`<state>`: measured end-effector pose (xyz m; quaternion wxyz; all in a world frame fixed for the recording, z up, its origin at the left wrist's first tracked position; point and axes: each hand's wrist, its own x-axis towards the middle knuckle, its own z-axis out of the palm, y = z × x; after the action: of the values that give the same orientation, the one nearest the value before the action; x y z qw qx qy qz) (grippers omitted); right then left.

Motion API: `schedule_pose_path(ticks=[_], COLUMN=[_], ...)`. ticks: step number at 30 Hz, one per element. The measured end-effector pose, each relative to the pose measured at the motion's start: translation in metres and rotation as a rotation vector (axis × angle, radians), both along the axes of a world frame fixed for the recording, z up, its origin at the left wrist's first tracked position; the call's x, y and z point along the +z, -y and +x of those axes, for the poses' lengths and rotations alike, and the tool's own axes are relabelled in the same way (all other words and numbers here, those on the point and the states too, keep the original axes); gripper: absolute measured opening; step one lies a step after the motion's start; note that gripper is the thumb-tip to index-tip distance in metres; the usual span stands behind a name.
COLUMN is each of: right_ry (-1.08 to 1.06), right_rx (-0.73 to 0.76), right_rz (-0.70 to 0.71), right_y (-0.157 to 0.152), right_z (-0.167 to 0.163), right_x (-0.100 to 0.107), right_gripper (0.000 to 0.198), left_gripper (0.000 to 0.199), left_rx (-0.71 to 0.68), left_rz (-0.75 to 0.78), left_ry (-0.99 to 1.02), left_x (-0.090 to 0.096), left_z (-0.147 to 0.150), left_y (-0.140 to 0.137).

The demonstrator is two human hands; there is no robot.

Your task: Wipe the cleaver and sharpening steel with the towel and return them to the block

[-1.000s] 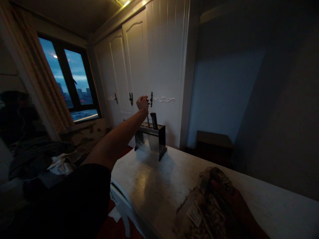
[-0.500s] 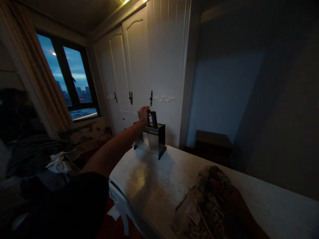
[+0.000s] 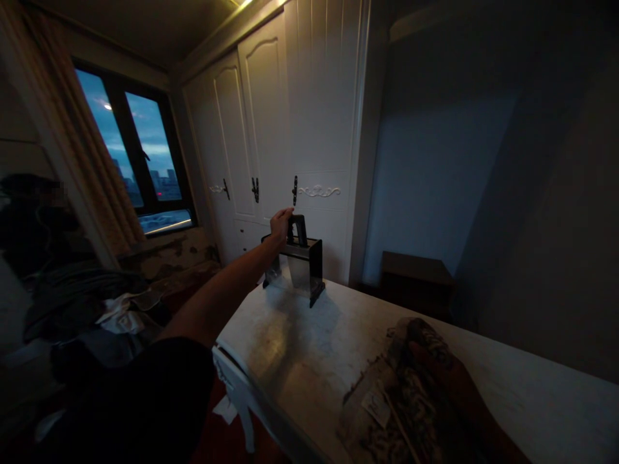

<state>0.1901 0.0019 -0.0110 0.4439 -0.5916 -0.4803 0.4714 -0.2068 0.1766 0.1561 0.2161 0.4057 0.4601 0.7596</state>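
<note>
At the far end of the white table [image 3: 333, 341], a box-shaped stand [image 3: 316, 265] with clear or shiny side panels, black ends and black feet stands upright. A black handle [image 3: 302, 231] sticks up from its top. My left hand [image 3: 280, 225] reaches out to that top, its fingers closed at the dark handle part; my hand hides some of it. Closer to me, my right hand [image 3: 435, 367], dim in shadow, is closed on a bunched, patterned cloth [image 3: 411, 399] with a ragged edge and a pale label. Part of this cloth lies on the table.
White wardrobe doors [image 3: 314, 116] rise behind the table. To their right sits a low dark cabinet [image 3: 416, 269]. A window [image 3: 155, 148] with a curtain [image 3: 97, 154] is at the left. Below it are piled clothes [image 3: 120, 316] and a person [image 3: 33, 225] in dark clothing.
The view has shifted slightly. Both hands keep almost the same place and grip, and the stand stays on the table.
</note>
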Motion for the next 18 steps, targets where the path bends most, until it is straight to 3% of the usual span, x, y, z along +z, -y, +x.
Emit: schedule_pose_path(ticks=[8,14,18], right_ry=[0.018,-0.020,-0.048], right_rx=[-0.032,0.011,0.019], right_rz=[0.031,0.044,0.055], right_y=[0.001,-0.002,-0.004], right_z=[-0.003,-0.001,0.000], right_x=[0.006,0.000,-0.004], right_gripper=[0.052,0.057,0.054], left_gripper=[0.021,0.019,0.029], left_rx=[-0.007,0.168,0.247], left_rz=[-0.055,-0.034,0.051], left_ry=[-0.064,-0.201,-0.372], left_x=[0.007,0.007,-0.007], left_z=[-0.010,-0.006,0.009], left_y=[0.024,0.051,0.084])
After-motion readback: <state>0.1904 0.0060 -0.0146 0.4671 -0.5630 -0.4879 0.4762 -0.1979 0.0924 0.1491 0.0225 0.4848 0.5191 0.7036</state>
